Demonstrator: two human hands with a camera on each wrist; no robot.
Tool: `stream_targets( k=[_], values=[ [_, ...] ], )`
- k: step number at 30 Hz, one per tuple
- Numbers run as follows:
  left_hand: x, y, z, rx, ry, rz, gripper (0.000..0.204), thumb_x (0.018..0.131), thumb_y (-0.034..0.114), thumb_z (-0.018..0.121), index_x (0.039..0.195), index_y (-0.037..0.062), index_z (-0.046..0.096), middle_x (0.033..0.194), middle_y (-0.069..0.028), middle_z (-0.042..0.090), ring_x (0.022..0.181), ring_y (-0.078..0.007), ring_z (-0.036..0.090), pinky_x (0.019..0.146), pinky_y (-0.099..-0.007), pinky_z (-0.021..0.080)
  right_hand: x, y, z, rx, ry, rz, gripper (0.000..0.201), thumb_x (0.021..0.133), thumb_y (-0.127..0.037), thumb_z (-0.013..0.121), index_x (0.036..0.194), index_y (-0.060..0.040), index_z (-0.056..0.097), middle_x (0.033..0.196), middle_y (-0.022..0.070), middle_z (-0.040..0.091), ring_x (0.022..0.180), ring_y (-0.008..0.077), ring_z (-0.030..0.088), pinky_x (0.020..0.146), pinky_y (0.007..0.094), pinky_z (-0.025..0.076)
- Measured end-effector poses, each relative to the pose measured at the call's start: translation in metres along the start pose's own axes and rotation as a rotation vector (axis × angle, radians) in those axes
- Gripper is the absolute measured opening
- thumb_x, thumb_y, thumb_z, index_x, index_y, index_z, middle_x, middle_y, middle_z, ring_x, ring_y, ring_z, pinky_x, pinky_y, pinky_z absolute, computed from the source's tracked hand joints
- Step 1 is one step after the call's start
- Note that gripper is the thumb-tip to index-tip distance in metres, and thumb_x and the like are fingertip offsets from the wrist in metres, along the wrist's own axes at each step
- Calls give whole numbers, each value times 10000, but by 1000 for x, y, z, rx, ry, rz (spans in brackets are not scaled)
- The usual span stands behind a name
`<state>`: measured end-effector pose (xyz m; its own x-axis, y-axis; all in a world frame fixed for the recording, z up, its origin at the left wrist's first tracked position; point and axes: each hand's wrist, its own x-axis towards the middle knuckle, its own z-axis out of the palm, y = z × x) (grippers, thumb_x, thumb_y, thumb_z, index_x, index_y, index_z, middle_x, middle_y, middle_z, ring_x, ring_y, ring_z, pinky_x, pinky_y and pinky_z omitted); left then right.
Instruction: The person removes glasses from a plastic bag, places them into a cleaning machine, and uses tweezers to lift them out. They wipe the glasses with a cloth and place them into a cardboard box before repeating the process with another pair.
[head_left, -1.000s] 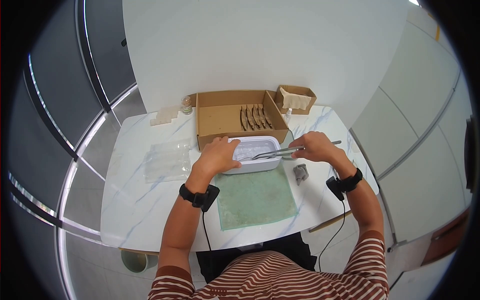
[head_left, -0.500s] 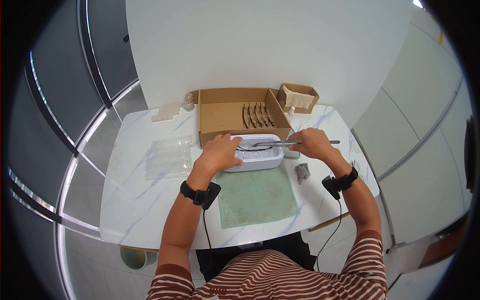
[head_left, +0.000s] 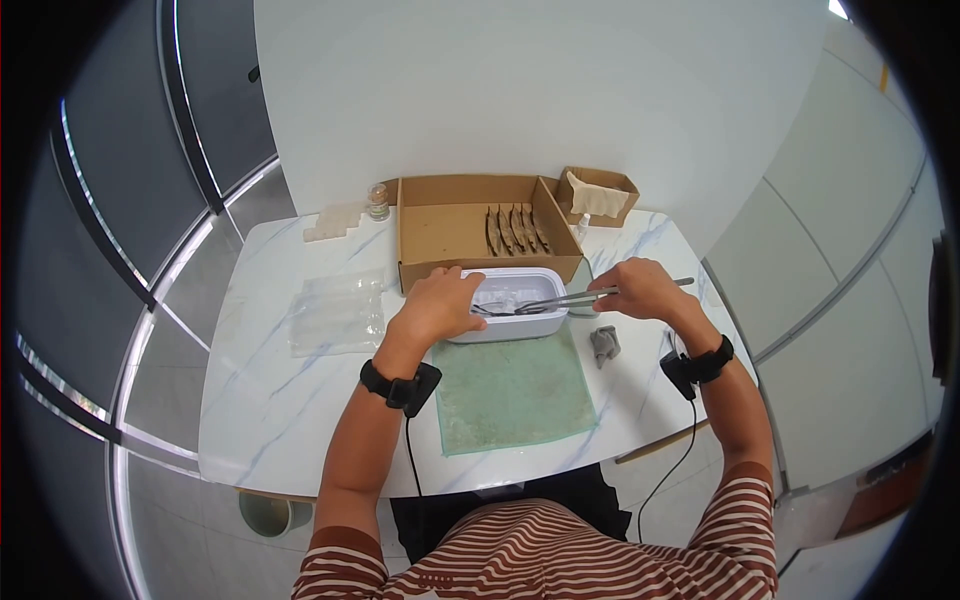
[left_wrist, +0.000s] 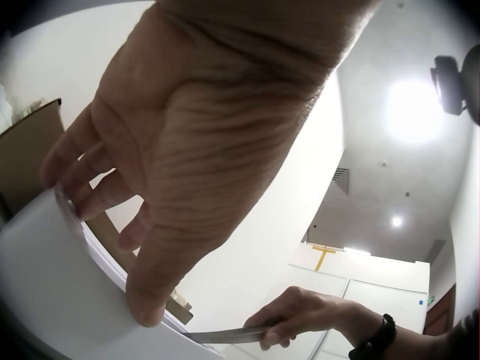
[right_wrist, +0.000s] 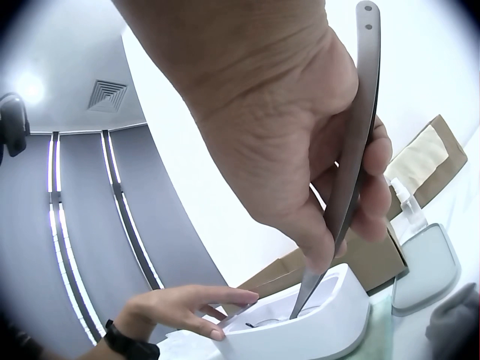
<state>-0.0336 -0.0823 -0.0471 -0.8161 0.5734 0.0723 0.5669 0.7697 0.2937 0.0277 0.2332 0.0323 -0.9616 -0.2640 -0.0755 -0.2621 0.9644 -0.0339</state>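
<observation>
My left hand grips the left end of a white oblong tub, thumb at the near side and fingers at the far rim. Clear liquid shows inside the tub. My right hand pinches long metal tweezers between thumb and fingers, over the tub's right end. The tweezers slant down left, their tips inside the tub. A thin dark curved strip lies in the tub by the tips; my left hand hides part of that end. In the right wrist view the tweezers reach down past the rim.
Behind the tub is a cardboard box with several dark curved strips. A smaller box with a cloth, a spray bottle, a flat lid and a grey cloth are right. A green mat lies in front, a clear plastic sheet left.
The tweezer tips have swung toward the near side of the tub and lower, the right hand shifting slightly right. The dark strip, seen across the tub half a second ago, sits lower now.
</observation>
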Motion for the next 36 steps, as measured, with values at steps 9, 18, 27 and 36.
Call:
stream_targets(
  k=[9, 18, 27, 36],
  values=[
    [0, 0, -2, -19, -17, -7, 752, 788, 357, 832, 1438, 95, 559, 1392, -169, 596, 1309, -361, 544, 1076, -471, 476, 0, -11, -6, 13, -23, -14, 309, 839, -291, 786, 1121, -167, 796, 896, 126, 758, 845, 331, 702, 769, 432, 537],
    [1, -1, -1, -8, -23, -1, 765, 779, 362, 839, 1439, 99, 556, 1395, -168, 596, 1308, -364, 548, 1070, -482, 479, 11, -8, 3, -3, 60, 3, 309, 853, -303, 778, 1127, -161, 792, 920, 137, 759, 888, 344, 703, 789, 442, 540],
    [0, 0, -3, -7, -25, -6, 765, 781, 366, 841, 1440, 101, 556, 1387, -162, 602, 1311, -359, 548, 1069, -495, 477, 10, -2, -4, 12, 122, 66, 325, 853, -331, 783, 1122, -147, 791, 903, 143, 756, 874, 338, 706, 772, 443, 543],
    [0, 1, -3, -7, -18, -15, 753, 785, 362, 838, 1433, 99, 560, 1370, -151, 611, 1302, -357, 553, 1064, -492, 480, 6, -4, -6, 10, 14, -14, 331, 857, -318, 785, 1138, -143, 786, 916, 142, 761, 884, 339, 705, 785, 441, 540]
  ],
)
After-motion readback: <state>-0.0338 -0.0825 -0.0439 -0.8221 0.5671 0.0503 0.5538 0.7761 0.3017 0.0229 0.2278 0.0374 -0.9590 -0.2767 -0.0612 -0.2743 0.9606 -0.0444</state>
